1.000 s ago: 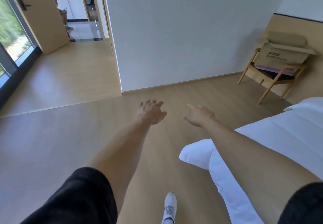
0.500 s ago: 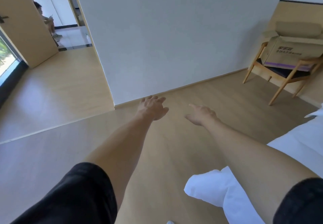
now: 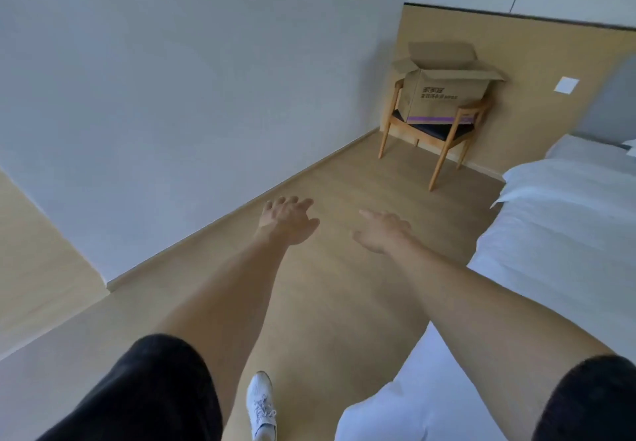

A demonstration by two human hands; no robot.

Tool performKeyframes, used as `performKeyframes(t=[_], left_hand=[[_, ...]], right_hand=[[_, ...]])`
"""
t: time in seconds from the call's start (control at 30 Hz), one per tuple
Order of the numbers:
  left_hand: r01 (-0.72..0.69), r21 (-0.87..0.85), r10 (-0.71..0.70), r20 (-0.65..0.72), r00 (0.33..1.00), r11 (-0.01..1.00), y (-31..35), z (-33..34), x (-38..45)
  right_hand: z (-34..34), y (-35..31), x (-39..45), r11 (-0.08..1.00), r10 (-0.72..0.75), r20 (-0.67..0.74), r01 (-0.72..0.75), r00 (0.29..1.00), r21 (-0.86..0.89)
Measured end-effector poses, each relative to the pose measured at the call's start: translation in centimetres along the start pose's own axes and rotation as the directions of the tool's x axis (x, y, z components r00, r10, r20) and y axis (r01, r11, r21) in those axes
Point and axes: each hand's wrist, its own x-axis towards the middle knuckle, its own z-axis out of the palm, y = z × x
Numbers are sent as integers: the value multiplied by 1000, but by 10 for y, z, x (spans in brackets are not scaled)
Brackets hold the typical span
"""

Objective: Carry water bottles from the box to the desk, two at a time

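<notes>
An open cardboard box (image 3: 444, 91) with its flaps up sits on a wooden chair (image 3: 437, 138) in the far corner. Its inside is hidden, and no water bottle or desk shows in the head view. My left hand (image 3: 287, 218) and my right hand (image 3: 382, 230) are stretched out in front of me over the floor. Both have relaxed, spread fingers and hold nothing. The box is well ahead of them, up and to the right.
A bed with white bedding (image 3: 557, 234) runs along the right side. A white wall (image 3: 172, 96) stands on the left, with its corner near the lower left. Wooden floor (image 3: 327, 303) leads between wall and bed toward the chair. My white shoe (image 3: 261, 402) is at the bottom.
The view has turned to the right. The doorway and window have left the frame, and the box on the chair has come closer to the middle. Both hands stay empty and outstretched.
</notes>
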Motion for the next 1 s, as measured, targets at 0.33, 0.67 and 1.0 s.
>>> performKeyframes(t=[0.33, 0.67, 1.0], left_hand=[[-254, -22, 254, 12, 967, 967, -3, -39, 208], [-417, 1, 417, 44, 908, 909, 49, -57, 350], [-453, 38, 451, 44, 891, 891, 141, -68, 503]], right_hand=[[-61, -9, 141, 966, 254, -20, -253, 967, 45], [-113, 27, 231, 921, 378, -42, -370, 925, 122], [-149, 127, 382, 913, 382, -73, -365, 921, 184]])
